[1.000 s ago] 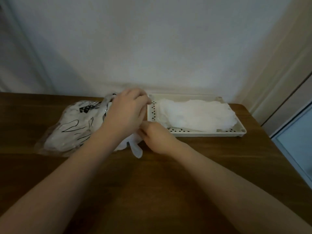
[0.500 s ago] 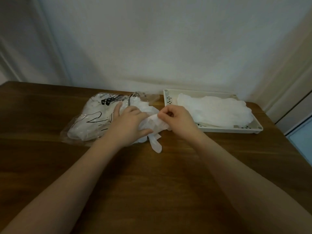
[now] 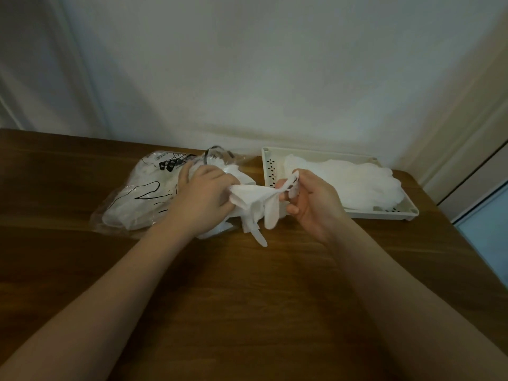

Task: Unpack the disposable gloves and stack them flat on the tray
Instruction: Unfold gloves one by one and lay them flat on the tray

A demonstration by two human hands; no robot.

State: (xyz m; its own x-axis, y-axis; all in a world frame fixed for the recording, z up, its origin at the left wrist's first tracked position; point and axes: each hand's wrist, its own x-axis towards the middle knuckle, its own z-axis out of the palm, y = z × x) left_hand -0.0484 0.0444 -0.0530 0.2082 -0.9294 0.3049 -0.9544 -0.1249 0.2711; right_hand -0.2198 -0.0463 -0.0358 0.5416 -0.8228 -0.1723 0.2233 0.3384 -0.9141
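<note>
Head view: left hand [image 3: 200, 199] and right hand [image 3: 310, 200] both grip a glove [image 3: 255, 200] between them.

- My left hand [image 3: 202, 200] grips one end of a crumpled white glove [image 3: 254, 199], fingers curled over the bunched plastic.
- My right hand [image 3: 309, 200] pinches the glove's other end between thumb and fingertips [image 3: 283, 185].
- The glove's loose fingers dangle below my fingertips, above the wooden table [image 3: 247, 298].
- Behind my left fingers lies the clear printed bag [image 3: 137, 199] of gloves.
- Beyond my right fingers sits the cream tray [image 3: 270, 167], holding a pile of flat gloves [image 3: 357, 185].
</note>
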